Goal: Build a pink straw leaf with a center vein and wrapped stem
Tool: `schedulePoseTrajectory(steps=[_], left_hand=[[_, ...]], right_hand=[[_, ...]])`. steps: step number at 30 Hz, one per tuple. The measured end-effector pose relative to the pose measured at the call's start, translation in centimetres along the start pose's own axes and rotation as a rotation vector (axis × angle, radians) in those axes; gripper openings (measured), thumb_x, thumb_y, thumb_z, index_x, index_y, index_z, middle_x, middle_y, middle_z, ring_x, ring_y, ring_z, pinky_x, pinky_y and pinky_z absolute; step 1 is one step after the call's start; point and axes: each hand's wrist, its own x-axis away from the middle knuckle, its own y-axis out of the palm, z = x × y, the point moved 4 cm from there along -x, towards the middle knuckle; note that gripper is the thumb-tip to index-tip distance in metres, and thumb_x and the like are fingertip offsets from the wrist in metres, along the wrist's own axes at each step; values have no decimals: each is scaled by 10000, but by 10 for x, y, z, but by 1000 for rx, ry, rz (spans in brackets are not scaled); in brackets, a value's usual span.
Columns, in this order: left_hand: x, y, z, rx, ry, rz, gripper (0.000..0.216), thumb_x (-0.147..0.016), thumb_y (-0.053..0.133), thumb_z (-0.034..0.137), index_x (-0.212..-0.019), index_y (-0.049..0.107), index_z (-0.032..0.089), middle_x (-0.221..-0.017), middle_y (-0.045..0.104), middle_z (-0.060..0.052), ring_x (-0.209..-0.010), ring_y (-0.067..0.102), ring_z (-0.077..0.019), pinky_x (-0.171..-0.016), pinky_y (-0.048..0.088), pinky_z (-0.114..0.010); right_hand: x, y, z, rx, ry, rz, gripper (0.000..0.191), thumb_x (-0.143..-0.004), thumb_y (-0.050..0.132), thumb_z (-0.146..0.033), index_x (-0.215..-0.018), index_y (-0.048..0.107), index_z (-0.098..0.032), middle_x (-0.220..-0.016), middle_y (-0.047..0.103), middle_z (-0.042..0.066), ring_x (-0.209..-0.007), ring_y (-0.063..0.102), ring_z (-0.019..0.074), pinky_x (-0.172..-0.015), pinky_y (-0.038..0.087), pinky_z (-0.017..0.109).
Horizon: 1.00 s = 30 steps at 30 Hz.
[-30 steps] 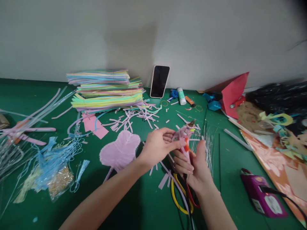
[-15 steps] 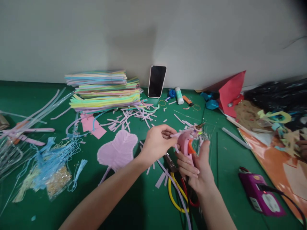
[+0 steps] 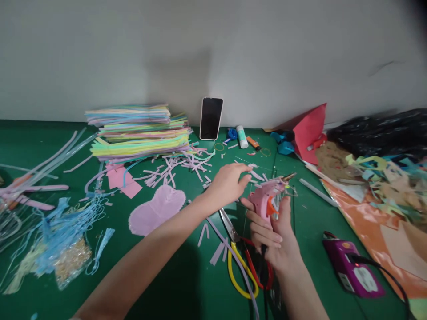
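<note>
My right hand (image 3: 273, 235) is wrapped around the handle of a pink glue gun (image 3: 263, 200) with an orange trigger, its metal nozzle pointing up and right. Just left of the gun is my left hand (image 3: 230, 182), held over the table with fingers bent forward and thumb apart; nothing shows in it. A lilac fuzzy heart-like shape (image 3: 158, 210) made of pipe cleaners lies left of my left forearm, which covers part of its edge. Below my hands rest scissors (image 3: 243, 269) with yellow and red handles, a long lilac pipe cleaner (image 3: 242, 262) crossing them.
Bundled pastel pipe cleaners (image 3: 140, 135) are stacked at the back, with cut lilac bits (image 3: 163, 171) before them. A phone (image 3: 211, 119) leans on the wall. Blue tassels (image 3: 70, 231) lie left. A purple box with a cable (image 3: 353, 266) and paper scraps (image 3: 393, 182) are right.
My left hand has come away from the glue gun, moving up and left with its fingers reaching out. The gun stays in my right hand, more of it showing. The view has shifted slightly.
</note>
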Motion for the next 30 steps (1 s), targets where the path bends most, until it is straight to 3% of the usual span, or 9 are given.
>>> schedulePoseTrajectory(steps=[5,8,16,24,30], left_hand=[[15,1,11,-61,75,-86,96,-804,679,221,-889,716,195,-947,760,-37,-854,695,-187,-782,507,-316],[18,2,5,-47,55,-61,52,-815,672,240,-825,712,209,-869,754,-14,-751,689,-169,-740,500,-310],[18,-3,9,-17,101,-58,80,-745,628,146,-702,663,204,-749,711,12,-729,635,-146,-690,462,-271],[19,-16,10,-8,83,-32,78,-719,611,156,-670,651,201,-718,690,27,-719,611,-133,-699,452,-258],[15,-27,-5,-180,21,14,75,-726,623,163,-680,670,198,-718,709,15,-707,629,-145,-708,457,-267]], right_hand=[[-3,2,2,20,53,-48,648,-860,475,-658,-1055,645,-64,-559,424,-101,-318,204,-16,-279,286,58],[-6,1,4,34,64,-49,629,-863,468,-659,-1018,656,-79,-546,415,-101,-316,184,-17,-281,287,54],[-3,4,7,93,28,30,627,-802,528,-693,-938,666,-97,-535,396,-104,-330,148,-25,-281,287,50],[-1,0,2,-31,32,60,716,-783,530,-709,-1073,642,-63,-560,401,-105,-340,224,-14,-291,313,72],[4,-6,-3,-174,33,-24,697,-825,540,-656,-1176,582,-55,-573,392,-110,-352,324,-8,-297,284,56]])
